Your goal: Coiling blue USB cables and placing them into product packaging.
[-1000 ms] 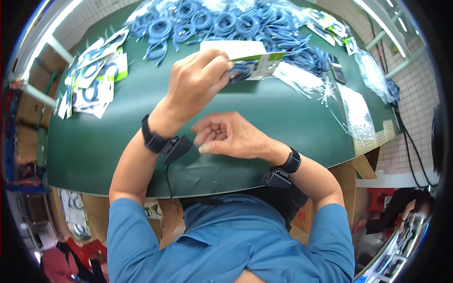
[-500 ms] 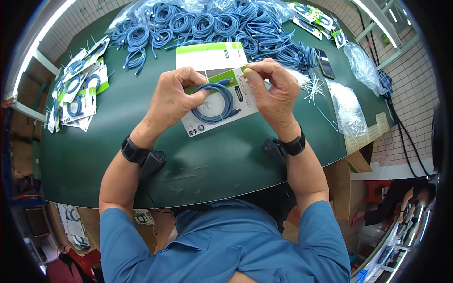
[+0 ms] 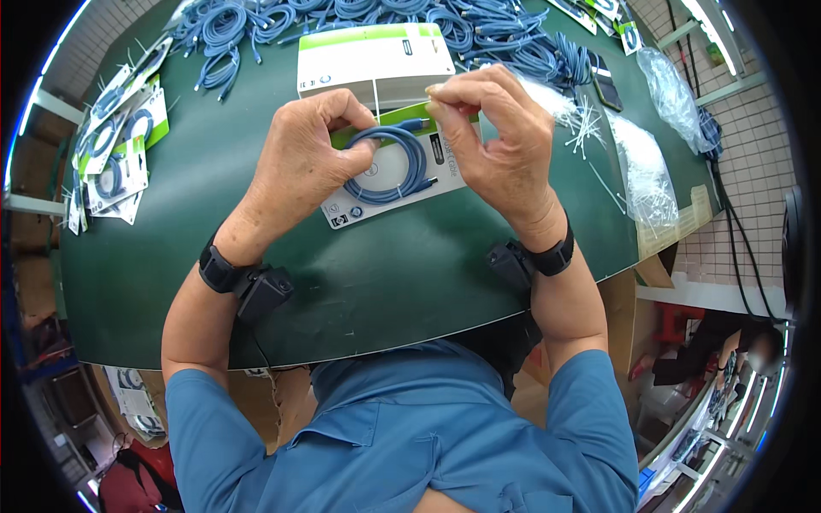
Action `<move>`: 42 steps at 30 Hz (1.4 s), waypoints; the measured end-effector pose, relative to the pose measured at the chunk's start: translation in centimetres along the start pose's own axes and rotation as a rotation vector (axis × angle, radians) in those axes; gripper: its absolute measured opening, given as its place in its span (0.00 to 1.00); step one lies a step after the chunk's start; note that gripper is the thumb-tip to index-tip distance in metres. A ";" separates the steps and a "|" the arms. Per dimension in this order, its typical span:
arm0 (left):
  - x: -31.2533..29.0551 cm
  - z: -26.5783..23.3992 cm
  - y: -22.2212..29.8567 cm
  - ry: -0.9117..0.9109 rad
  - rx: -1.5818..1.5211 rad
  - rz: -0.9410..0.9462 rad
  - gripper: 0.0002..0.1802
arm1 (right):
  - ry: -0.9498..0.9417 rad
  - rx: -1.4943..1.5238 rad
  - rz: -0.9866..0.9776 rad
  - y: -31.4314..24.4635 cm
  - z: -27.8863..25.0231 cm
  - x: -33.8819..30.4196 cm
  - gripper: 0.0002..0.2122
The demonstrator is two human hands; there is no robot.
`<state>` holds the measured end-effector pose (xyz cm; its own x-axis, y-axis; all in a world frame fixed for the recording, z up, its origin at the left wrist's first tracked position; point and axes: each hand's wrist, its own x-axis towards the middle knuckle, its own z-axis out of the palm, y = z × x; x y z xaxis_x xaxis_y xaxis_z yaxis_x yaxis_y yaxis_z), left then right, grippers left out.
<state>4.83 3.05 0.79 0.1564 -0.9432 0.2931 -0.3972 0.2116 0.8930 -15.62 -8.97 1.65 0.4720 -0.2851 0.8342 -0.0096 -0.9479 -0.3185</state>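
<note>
A blue coiled USB cable (image 3: 414, 162) lies against a white and green backing card (image 3: 380, 210), which is tilted above the table. My left hand (image 3: 312, 162) pinches the coil's upper left side between thumb and forefinger, at the card. Over the card's right part, my right hand (image 3: 503, 141) has its thumb and forefinger pressed together. Whatever sits between those fingertips is too small to make out. Just beyond my hands, a stack of similar cards (image 3: 376, 58) with a green band rests on the green table (image 3: 359, 282).
Many coiled blue cables (image 3: 224, 27) pile along the far side. Carded cables (image 3: 115, 167) are heaped at left. To the right lie loose white cable ties (image 3: 585, 128), a bag of ties (image 3: 646, 175), a phone (image 3: 605, 85) and a clear plastic bag (image 3: 670, 85).
The view has shifted, so the far pile and card stack sit higher. My right hand has moved slightly up and away from the coil, fingers still pinched. My left hand keeps its hold.
</note>
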 end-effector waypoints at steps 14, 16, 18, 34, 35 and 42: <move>-0.9 1.7 -0.8 -0.073 0.088 0.030 0.07 | -0.295 0.047 0.117 -0.5 1.6 -1.6 0.06; -0.9 1.8 -0.9 -0.074 0.074 0.022 0.07 | -0.316 0.067 0.165 -0.7 1.5 -1.5 0.05; -0.9 1.8 -0.9 -0.082 0.075 0.010 0.07 | -0.306 0.065 0.164 -0.8 1.7 -1.6 0.04; -0.8 2.0 -1.0 -0.141 -0.086 -0.025 0.06 | -0.184 -0.073 0.061 -1.4 2.3 -1.3 0.03; -0.8 1.9 -0.9 -0.151 -0.097 -0.036 0.06 | -0.177 -0.078 0.057 -1.4 2.4 -1.3 0.03; -0.7 1.5 -0.1 -0.201 -0.130 -0.099 0.06 | -0.144 -0.094 0.037 -1.8 2.4 -0.9 0.03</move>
<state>3.43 3.34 0.00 0.0009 -0.9901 0.1401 -0.2669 0.1347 0.9543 -13.89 -6.64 0.40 0.5911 -0.3033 0.7474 -0.1084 -0.9481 -0.2990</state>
